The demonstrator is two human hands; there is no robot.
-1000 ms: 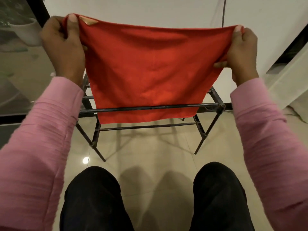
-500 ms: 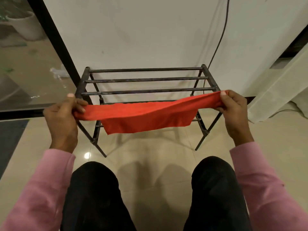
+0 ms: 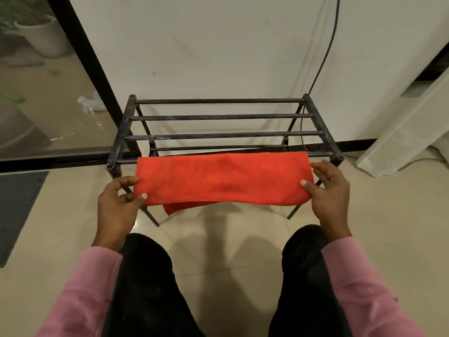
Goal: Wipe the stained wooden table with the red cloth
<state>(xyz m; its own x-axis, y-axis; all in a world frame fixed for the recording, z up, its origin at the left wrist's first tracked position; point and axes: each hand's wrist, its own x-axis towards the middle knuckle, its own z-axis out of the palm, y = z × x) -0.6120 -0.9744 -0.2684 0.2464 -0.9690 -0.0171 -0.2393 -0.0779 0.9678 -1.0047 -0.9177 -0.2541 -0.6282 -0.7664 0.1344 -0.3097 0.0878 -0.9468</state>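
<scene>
Red cloth (image 3: 222, 178), formerly spread, folded between left hand (image 3: 119, 203) and right hand (image 3: 331, 190).

This looks like a room in a home, at the edge where it opens to the outside. The floor is glossy cream tiles (image 3: 388, 215) that throw back a ceiling light, and a plain white painted wall (image 3: 206, 45) with a black skirting strip (image 3: 357, 143) closes the view at 12 o'clock. A low black metal rack (image 3: 218, 116) of bare rails, the kind kept for shoes, stands against that wall. At 10 o'clock a black-framed glass door (image 3: 82, 57) shows a paved yard with a white plant pot (image 3: 46, 35). A dark doormat (image 3: 17, 210) lies at 9 o'clock. A loose black cable (image 3: 331, 45) hangs down the wall at 1 o'clock.
</scene>
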